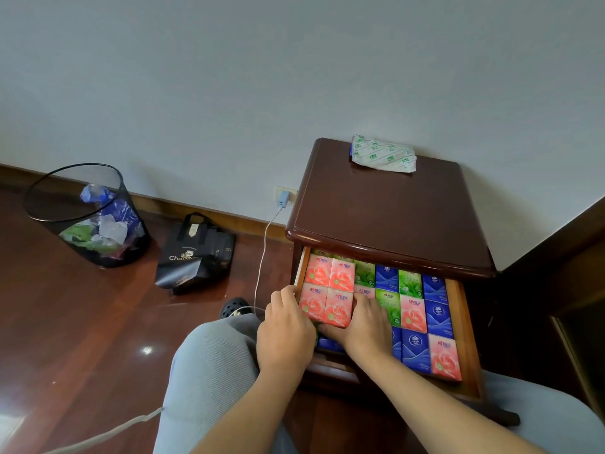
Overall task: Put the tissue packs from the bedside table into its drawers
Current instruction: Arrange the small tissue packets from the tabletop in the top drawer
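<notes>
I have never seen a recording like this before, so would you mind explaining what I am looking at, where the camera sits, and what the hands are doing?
There is no machine here. A person wears a camera on the head, so this single picture looks down at their own two hands.

In front of them stands a wooden bedside table with its top drawer pulled open. The drawer is packed with small tissue packs in pink, green and blue.

The left hand and the right hand together hold a block of pink tissue packs at the drawer's left side, one hand on each side of it.

One larger white and green pack lies on the tabletop by the wall. On the floor to the left are a mesh waste bin, a black bag and a charger cable.
</notes>
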The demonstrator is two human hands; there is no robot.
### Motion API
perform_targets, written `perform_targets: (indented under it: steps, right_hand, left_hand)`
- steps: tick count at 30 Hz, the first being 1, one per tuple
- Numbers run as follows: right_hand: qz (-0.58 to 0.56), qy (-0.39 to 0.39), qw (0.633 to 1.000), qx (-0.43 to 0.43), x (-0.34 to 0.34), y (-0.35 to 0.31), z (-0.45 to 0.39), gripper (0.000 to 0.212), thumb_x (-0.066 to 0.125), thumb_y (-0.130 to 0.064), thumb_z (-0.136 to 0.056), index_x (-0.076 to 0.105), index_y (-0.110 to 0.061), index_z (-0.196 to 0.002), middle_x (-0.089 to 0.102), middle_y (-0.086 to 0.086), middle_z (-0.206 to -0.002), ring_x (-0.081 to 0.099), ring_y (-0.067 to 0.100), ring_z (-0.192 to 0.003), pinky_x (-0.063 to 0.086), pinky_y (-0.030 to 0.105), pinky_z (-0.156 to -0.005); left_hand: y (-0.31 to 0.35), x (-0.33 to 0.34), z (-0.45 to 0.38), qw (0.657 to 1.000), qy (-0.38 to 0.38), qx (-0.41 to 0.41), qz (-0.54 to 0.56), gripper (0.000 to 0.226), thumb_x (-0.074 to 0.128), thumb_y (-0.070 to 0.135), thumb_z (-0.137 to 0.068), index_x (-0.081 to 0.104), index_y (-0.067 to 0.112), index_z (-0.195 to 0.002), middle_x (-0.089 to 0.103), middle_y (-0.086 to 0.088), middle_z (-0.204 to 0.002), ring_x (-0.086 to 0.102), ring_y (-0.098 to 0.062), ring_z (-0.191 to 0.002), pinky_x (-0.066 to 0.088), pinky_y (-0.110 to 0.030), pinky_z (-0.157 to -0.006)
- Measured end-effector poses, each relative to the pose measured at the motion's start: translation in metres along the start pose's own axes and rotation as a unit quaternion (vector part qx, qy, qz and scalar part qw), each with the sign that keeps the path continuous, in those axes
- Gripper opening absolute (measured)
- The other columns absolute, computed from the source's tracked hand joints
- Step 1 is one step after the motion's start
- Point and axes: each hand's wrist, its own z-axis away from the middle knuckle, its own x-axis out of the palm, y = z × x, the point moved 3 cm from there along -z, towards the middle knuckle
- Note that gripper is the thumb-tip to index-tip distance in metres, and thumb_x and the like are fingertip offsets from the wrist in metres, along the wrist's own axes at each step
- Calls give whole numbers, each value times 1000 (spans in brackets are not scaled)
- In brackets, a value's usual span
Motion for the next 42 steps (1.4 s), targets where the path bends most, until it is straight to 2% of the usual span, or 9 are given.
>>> perform_targets:
  steps: [5, 11, 17, 24, 29, 34, 37, 39, 42]
  right_hand:
    - [7, 19, 1000, -13, -3, -3, -4, 96, 80, -80, -62, 52, -29, -138, 58, -3, -133, 53, 22, -126, 50, 41, -104]
    - [-9, 51, 999, -9, -6, -6, -14, 86, 78, -80, -66, 57, -29, -132, 62, -5, -129, 53, 21, -121, 48, 40, -103]
    - [3, 91, 996, 25, -8, -9, -33, 80, 79, -84, -60, 61, -27, -113, 67, -4, -113, 59, 21, -111, 50, 38, -93]
    - [11, 115, 991, 73, -6, -15, -65, 89, 74, -89, -58, 62, -21, -112, 70, 2, -119, 60, 29, -117, 51, 45, -97]
    - [9, 125, 987, 97, 0, -21, -78, 77, 79, -82, -62, 66, -20, -106, 73, 6, -115, 62, 34, -117, 49, 48, -98]
    - [3, 104, 989, 107, -3, -23, -75, 84, 80, -80, -63, 63, -18, -116, 70, 7, -123, 60, 34, -123, 47, 48, -102]
    - [-6, 102, 987, 126, -10, -23, -59, 95, 76, -86, -60, 58, -18, -123, 65, 7, -126, 58, 31, -122, 48, 45, -101]
    - [-53, 125, 985, 103, -16, -16, -41, 79, 69, -84, -71, 57, -23, -119, 64, 2, -121, 58, 27, -117, 47, 43, -99]
    - [-92, 167, 982, -3, -33, 0, -27, 32, 53, -67, -94, 53, -35, -90, 61, -16, -93, 55, 16, -99, 40, 38, -91]
  left_hand:
    - [-1, 5, -2, 1000, -14, -8, -9, 41, 42, 26, -103, 40, 20, -143, 53, 2, -129, 60, -21, -114, 53, -34, -76]
    - [-3, 11, -23, 989, -61, -128, 43, 45, 40, 33, -105, 35, 18, -147, 48, -6, -138, 54, -28, -124, 47, -48, -97]
    - [11, 27, -23, 997, -34, -66, 7, 53, 46, 38, -103, 31, 20, -150, 48, -1, -137, 53, -21, -125, 51, -43, -100]
    - [6, 36, -24, 997, -35, -59, 24, 59, 50, 44, -103, 25, 23, -153, 44, 1, -141, 49, -15, -126, 55, -36, -96]
    - [5, 40, -26, 997, -43, -65, 21, 62, 50, 48, -103, 24, 24, -153, 44, 2, -143, 49, -15, -127, 55, -36, -96]
    - [6, 37, -24, 996, -42, -71, 26, 60, 51, 46, -103, 26, 24, -152, 44, 2, -143, 49, -13, -126, 55, -34, -97]
    - [14, 26, -21, 999, 3, -34, 7, 59, 57, 36, -99, 33, 17, -150, 44, -3, -142, 49, -17, -125, 52, -35, -98]
    - [22, 15, -23, 997, 72, 16, 2, 56, 64, 24, -92, 44, 13, -143, 47, -7, -138, 51, -23, -122, 52, -40, -98]
    - [39, 2, -43, 984, 145, 104, 2, 49, 66, 17, -88, 51, 15, -134, 49, -6, -133, 51, -24, -116, 47, -43, -99]
